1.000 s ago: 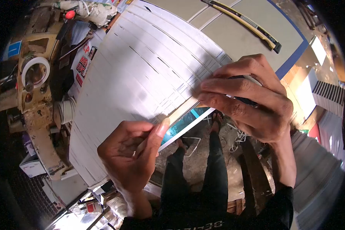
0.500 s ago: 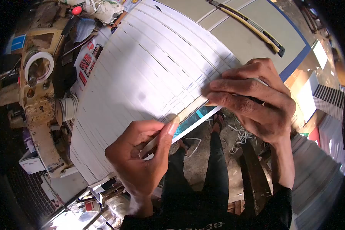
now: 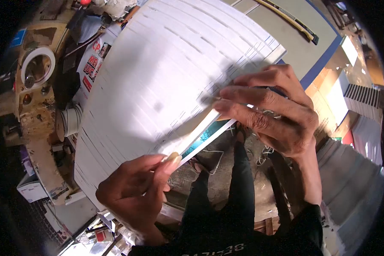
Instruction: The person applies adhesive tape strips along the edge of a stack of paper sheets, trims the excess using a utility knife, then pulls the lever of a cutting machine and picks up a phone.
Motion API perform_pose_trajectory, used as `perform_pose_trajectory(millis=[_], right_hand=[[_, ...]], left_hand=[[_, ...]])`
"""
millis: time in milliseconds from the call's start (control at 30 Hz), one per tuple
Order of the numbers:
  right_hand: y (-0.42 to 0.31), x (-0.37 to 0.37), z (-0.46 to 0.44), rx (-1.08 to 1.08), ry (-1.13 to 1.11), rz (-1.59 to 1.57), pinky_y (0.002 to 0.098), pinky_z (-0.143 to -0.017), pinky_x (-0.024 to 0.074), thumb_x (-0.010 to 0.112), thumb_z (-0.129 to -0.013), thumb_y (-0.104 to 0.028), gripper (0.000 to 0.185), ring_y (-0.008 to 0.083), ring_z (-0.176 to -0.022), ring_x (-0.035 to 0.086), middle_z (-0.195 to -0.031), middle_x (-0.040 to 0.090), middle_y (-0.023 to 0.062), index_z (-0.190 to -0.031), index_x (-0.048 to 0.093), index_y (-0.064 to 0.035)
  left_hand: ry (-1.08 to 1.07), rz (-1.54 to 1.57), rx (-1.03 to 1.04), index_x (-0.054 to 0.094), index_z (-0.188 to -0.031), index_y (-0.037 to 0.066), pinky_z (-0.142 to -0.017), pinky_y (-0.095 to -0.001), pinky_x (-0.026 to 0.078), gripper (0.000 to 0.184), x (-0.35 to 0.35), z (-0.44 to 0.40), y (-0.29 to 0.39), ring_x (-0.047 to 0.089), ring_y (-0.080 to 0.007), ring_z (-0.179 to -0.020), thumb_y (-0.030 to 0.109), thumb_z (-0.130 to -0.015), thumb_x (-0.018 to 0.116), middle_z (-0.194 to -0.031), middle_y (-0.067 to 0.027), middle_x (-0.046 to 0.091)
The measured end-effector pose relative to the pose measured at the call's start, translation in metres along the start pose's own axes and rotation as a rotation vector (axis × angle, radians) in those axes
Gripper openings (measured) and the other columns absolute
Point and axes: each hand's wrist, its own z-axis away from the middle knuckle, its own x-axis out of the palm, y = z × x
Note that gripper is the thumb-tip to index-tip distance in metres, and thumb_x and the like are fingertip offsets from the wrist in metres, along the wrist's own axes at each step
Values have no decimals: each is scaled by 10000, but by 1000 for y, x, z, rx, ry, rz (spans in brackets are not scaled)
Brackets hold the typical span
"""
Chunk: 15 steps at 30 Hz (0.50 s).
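Observation:
A pale narrow strip with a fine toothed edge (image 3: pixel 197 135) runs along the near edge of a large white sheet (image 3: pixel 136 81) marked with rows of long thin lines or slits. Thumb and fingers of my left hand (image 3: pixel 134 183) pinch the strip's lower end. At its upper end, my right hand (image 3: pixel 271 113) has its fingertips closed on the strip, close to the sheet's corner. Just below the strip a teal patterned surface (image 3: pixel 205 137) shows, bordered by a white edge. What my right thumb does is hidden.
A yellow-handled utility knife (image 3: pixel 292 21) lies on a grey board (image 3: pixel 273 40) with a blue border at the upper right. To the left are a white tape roll (image 3: pixel 51 57) and a spool (image 3: pixel 71 121) by a worn bench. A ridged stack (image 3: pixel 365 100) stands right.
My left hand has moved down and left along the edge, and more of the strip shows between the hands. My right hand has shifted slightly left. The view has tilted a little.

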Motion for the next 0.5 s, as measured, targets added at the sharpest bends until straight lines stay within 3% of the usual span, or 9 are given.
perform_pose_trajectory(millis=[100, 200, 233, 333, 500], right_hand=[[-15, 7, -1, -4, -3, 105, 301, -760, 528, 777, -720, -201, 259, 178, -920, 668, -979, 754, -26, -979, 792, -209], [-22, 13, 3, 50, 41, 82, 303, -776, 544, 781, -708, -183, 269, 197, -944, 671, -986, 752, -3, -975, 792, -167], [-23, 12, 2, 28, 34, 92, 307, -782, 551, 788, -696, -170, 278, 206, -946, 674, -992, 751, 12, -973, 790, -139], [-27, 10, 1, -10, -5, 75, 315, -782, 560, 804, -672, -137, 297, 218, -945, 680, -993, 750, 51, -961, 782, -73], [-23, 15, 2, -118, 17, 92, 311, -757, 561, 797, -676, -124, 277, 225, -931, 684, -971, 749, 66, -944, 781, -56]], left_hand=[[-127, -209, 300, 724, -979, -43, -537, -172, 473, 148, -14, -10, -23, 647, -78, -668, -34, -832, 706, -781, -103, 688], [-219, -145, 215, 724, -983, -40, -527, -178, 471, 148, -16, -14, -21, 641, -85, -653, -38, -836, 706, -780, -90, 672], [-231, -85, 100, 721, -986, -37, -519, -181, 469, 138, -16, -12, -18, 641, -89, -644, -28, -850, 703, -777, -86, 662], [-162, -86, 103, 703, -958, -40, -614, -206, 446, 131, -11, -8, -25, 619, -79, -680, 17, -843, 730, -763, -73, 689], [-136, 27, 53, 696, -924, -58, -610, -198, 456, 115, -8, -8, -28, 634, -82, -669, 21, -854, 743, -763, -100, 712]])
